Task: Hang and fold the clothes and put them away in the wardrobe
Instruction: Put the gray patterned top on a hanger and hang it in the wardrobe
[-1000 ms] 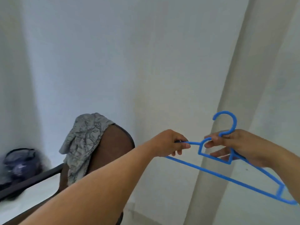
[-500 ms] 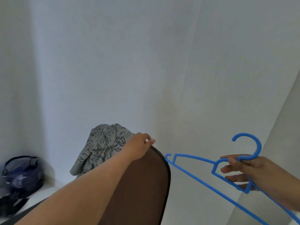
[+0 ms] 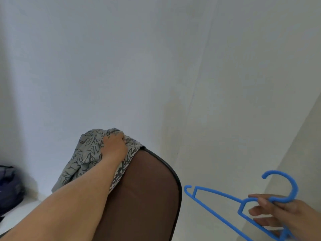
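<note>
Gripping leaf-print garment; no legible writing

Home room: chair, draped garment.

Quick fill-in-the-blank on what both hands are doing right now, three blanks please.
1. The right hand holds a blue ____.
2. The left hand grips the leaf-print garment draped over the back of the brown ____.
3. The hanger carries ____ clothing so far.

Missing words: hanger; chair; no
</note>
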